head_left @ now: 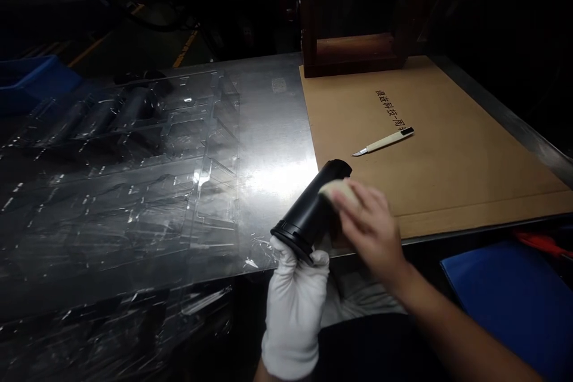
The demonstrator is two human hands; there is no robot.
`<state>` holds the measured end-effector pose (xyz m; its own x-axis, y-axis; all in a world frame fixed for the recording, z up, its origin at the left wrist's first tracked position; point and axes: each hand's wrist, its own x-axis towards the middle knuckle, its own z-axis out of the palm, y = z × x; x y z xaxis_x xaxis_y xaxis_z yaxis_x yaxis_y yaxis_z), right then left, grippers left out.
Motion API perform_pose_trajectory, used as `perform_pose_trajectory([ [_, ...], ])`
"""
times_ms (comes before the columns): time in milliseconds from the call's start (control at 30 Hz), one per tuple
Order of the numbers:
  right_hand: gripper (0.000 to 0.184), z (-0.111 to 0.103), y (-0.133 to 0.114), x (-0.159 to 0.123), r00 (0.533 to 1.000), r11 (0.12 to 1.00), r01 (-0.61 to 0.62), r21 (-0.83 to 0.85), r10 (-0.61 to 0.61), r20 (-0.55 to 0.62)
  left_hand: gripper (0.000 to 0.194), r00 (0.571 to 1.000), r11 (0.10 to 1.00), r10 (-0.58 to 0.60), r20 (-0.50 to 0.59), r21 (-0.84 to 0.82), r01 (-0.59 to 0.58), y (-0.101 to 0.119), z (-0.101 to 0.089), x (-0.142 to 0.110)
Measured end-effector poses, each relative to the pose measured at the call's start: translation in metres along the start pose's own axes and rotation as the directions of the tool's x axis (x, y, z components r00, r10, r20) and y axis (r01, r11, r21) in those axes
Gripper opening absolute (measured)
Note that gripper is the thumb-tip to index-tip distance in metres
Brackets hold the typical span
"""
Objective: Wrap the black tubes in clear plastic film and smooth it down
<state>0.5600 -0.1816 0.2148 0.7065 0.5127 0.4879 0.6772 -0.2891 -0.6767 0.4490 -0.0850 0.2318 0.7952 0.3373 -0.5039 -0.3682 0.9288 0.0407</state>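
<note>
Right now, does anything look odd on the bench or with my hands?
Two things stand out. The craft knife lies on the brown board with its blade bare. Only your left hand wears a white glove; your right hand is bare, pressing a pale pad against the black tube.

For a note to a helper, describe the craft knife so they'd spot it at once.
A tan board lies on the right of the steel table. The craft knife rests on it below the printed characters: cream handle, black end, bare blade pointing left.
</note>
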Motion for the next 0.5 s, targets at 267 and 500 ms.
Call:
perform_pose_trajectory([
  [267,0.043,-0.002,-0.014,-0.01,0.989,0.992,0.098,0.075,-0.106,0.107,0.053,1.0,0.999,-0.012,-0.028,0.039,0.013,0.0,-0.003,0.001],
  [500,0.036,0.007,0.033,0.034,0.99,0.993,-0.111,-0.027,0.108,-0.094,0.055,0.994,0.996,0.084,-0.073,-0.002,-0.085,-0.004,-0.002,0.0],
])
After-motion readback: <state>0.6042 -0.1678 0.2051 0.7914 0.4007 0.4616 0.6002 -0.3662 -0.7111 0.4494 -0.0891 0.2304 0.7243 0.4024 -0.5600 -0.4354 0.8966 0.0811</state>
